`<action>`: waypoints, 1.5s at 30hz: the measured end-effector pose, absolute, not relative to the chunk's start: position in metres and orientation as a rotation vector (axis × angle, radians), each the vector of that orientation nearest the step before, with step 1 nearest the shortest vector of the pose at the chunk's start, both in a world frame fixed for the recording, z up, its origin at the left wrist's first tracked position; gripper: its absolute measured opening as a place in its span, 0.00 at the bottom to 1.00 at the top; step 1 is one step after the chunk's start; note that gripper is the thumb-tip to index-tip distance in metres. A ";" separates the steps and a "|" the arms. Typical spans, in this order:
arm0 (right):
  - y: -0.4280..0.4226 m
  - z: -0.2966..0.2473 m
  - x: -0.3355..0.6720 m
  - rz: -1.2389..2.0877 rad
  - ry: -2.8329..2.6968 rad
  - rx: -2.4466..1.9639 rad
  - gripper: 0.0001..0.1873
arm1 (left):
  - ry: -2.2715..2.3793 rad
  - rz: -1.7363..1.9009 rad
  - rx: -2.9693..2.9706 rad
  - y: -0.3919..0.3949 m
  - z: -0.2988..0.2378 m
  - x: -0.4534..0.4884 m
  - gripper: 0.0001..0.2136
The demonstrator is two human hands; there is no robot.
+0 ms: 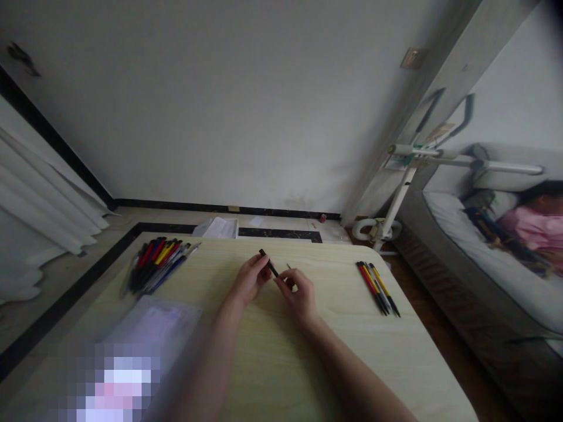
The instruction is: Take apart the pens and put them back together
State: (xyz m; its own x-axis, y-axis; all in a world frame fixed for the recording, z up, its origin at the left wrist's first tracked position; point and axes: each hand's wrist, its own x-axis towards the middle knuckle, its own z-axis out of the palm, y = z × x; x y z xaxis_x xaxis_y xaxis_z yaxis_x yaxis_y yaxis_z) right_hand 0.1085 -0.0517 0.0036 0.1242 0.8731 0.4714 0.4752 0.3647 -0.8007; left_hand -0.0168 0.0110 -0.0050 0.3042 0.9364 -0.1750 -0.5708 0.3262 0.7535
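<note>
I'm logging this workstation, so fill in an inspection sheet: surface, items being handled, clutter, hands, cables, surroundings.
Surface: pale wood-grain table, bearing pens on both sides.
Items handled: black pen, slanted between the hands; mixed pen pile at left; small pen group lying roughly parallel at right.
Clutter: translucent sheet-like item at near left, partly pixelated, contents unclear.
Hands: left hand holds the black pen; right hand is at its lower end, grip unclear.
Cables: nothing seen.
Surroundings: white curtain at left; wall ahead; metal stand and person in pink at right.
</note>
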 end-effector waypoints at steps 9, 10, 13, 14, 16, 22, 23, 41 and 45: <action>-0.053 0.002 0.106 0.454 -1.541 -1.287 0.05 | 0.724 1.086 0.665 0.010 -0.003 -0.017 0.16; -0.053 0.001 0.106 0.452 -1.543 -1.287 0.05 | 0.723 1.090 0.670 0.010 -0.003 -0.018 0.17; -0.052 0.001 0.107 0.447 -1.544 -1.276 0.06 | 0.714 1.107 0.689 0.010 -0.004 -0.017 0.20; -0.052 0.000 0.107 0.445 -1.544 -1.271 0.06 | 0.709 1.111 0.693 0.010 -0.004 -0.017 0.21; -0.052 0.000 0.107 0.443 -1.548 -1.267 0.06 | 0.705 1.110 0.699 0.010 -0.004 -0.017 0.22; -0.053 0.002 0.106 0.421 -1.550 -1.263 0.05 | 0.724 1.103 0.685 0.010 -0.003 -0.017 0.22; -0.054 0.002 0.106 0.422 -1.553 -1.263 0.05 | 0.723 1.101 0.688 0.009 -0.002 -0.017 0.22; -0.053 0.000 0.106 0.460 -1.557 -1.254 0.05 | 0.706 1.056 0.723 0.008 -0.001 -0.017 0.21; -0.053 -0.001 0.105 0.447 -1.552 -1.247 0.06 | 0.677 1.041 0.724 0.006 0.002 -0.018 0.20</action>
State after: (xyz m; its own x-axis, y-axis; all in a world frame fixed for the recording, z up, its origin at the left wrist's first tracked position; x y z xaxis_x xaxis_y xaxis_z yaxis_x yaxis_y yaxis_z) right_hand 0.1054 -0.0534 -0.0009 0.0899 0.8706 0.4838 0.4793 0.3880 -0.7872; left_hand -0.0179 0.0061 0.0017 0.3527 0.9235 -0.1506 -0.5120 0.3252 0.7951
